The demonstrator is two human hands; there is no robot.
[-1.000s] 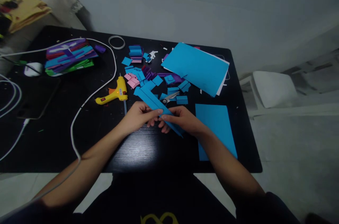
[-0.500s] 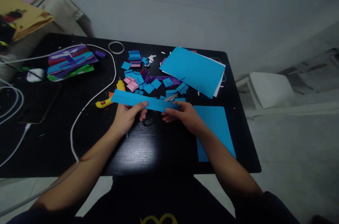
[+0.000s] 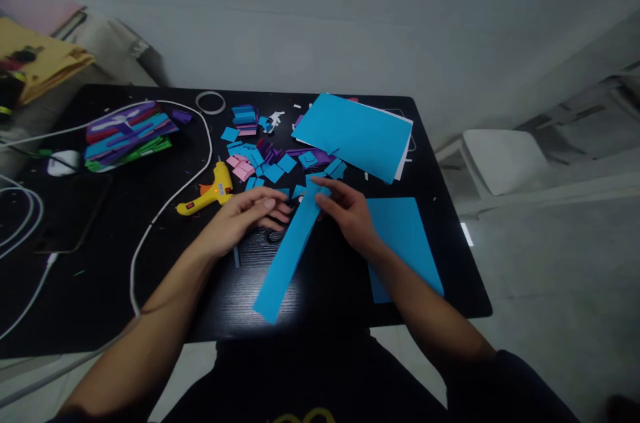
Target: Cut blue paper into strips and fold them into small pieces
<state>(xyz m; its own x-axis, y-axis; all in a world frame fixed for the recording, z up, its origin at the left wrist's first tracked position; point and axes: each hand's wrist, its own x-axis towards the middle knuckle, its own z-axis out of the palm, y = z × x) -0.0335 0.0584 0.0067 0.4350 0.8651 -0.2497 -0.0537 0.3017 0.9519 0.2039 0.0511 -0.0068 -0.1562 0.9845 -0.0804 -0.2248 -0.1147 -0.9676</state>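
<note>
A long blue paper strip (image 3: 290,249) slants down toward the table's front edge, its upper end pinched between the thumb and fingers of my right hand (image 3: 350,216). My left hand (image 3: 247,216) is just left of the strip, fingers apart, holding nothing. Under and behind the hands a pair of scissors is mostly hidden; part of a dark handle (image 3: 274,236) shows. A yellow glue gun (image 3: 215,193) lies beyond my left hand. Small blue paper squares (image 3: 274,173) and pink pieces (image 3: 241,167) are scattered behind the hands.
Large blue sheets (image 3: 355,133) lie at the back right, and another blue sheet (image 3: 405,243) is beneath my right forearm. A bundle of coloured strips (image 3: 127,136) sits at the left. A white cable (image 3: 150,229) crosses my left forearm. A tape ring (image 3: 211,103) rests at the back.
My left hand has let go of the paper strip. The strip has swung from nearly level to a steep slant, its free end now near the front edge, held by my right hand alone.
</note>
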